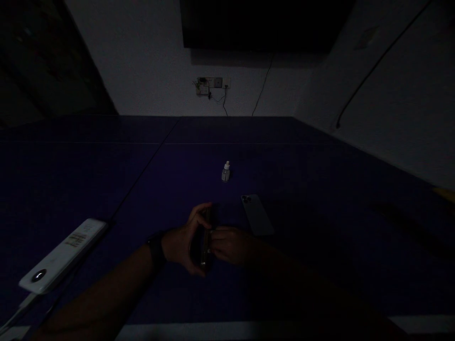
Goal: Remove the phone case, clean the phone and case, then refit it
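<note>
In dim light my left hand (185, 239), with a dark band on its wrist, grips a slim, dark rectangular object (205, 246) by its two ends. The thing stands on edge and has a shiny rim; it looks like a phone or a phone case, but I cannot tell which. From the other side, the curled fingers of my right hand (231, 244) press against its long edge. Just beyond the right hand, a phone (258, 215) lies face down, its cameras at the far left corner. Farther off stands a small clear bottle (225, 174) with a white cap.
A long white power strip (64, 255) with a cable lies at the left on the dark blue table (199, 161). Behind, sockets with plugs and cords (213, 85) are on the wall under a large black screen (263, 23).
</note>
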Demonstrator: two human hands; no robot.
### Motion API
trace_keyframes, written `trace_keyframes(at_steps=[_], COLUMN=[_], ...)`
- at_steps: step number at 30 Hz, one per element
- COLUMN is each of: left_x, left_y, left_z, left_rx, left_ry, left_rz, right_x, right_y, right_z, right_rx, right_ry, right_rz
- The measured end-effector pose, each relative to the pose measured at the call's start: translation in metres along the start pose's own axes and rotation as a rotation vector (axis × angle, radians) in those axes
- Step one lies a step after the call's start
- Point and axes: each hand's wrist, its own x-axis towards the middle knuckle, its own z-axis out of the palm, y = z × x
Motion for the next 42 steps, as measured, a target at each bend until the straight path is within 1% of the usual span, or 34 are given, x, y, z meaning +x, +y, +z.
trace_keyframes(at_steps=[4, 7, 9, 14, 16, 18, 22, 24, 27, 31, 35, 37, 42], left_x=[-0.001, -0.002, -0.002, -0.001, 0.0, -0.001, -0.001, -0.001, 0.0, 0.0, 0.0, 0.0, -0.002], left_y=[-0.001, -0.003, -0.003, -0.001, -0.001, -0.002, -0.002, -0.002, -0.002, -0.003, -0.003, -0.002, -0.003], left_z=[0.0, 0.001, 0.001, 0.0, -0.001, -0.001, 0.0, 0.0, -0.001, 0.0, 0.0, 0.0, 0.0], left_rx=[0.01, 0.014, 0.02, 0.03, 0.025, 0.023, 0.036, 0.041, 0.034, 0.045, 0.053, 0.054, 0.066], left_ry=[-0.003, 0.001, 0.005, 0.002, 0.001, 0.001, 0.008, 0.008, 0.008, 0.01, -0.005, -0.005, 0.014], left_rz=[0.011, 0.009, 0.025, 0.037, 0.033, 0.026, 0.027, 0.032, 0.036, 0.048, 0.038, 0.032, 0.019], right_x=[-0.003, -0.004, -0.003, 0.003, 0.004, 0.003, -0.001, -0.003, -0.003, 0.001, 0.004, 0.004, 0.0], right_y=[-0.019, -0.026, -0.022, -0.002, 0.001, -0.002, -0.017, -0.022, -0.02, -0.004, 0.003, 0.0, -0.018], right_z=[-0.002, -0.001, 0.0, 0.0, -0.002, -0.003, -0.003, -0.004, -0.003, 0.001, 0.003, 0.003, -0.005], right_rx=[0.008, -0.018, -0.06, -0.129, -0.13, -0.119, -0.085, -0.074, -0.052, -0.075, -0.099, -0.087, 0.018], right_ry=[0.011, 0.0, -0.019, -0.049, -0.047, -0.055, -0.088, -0.088, -0.066, -0.022, -0.021, -0.029, -0.055], right_rz=[-0.116, -0.147, -0.136, -0.002, 0.017, -0.008, -0.124, -0.151, -0.122, -0.013, 0.031, 0.014, -0.108])
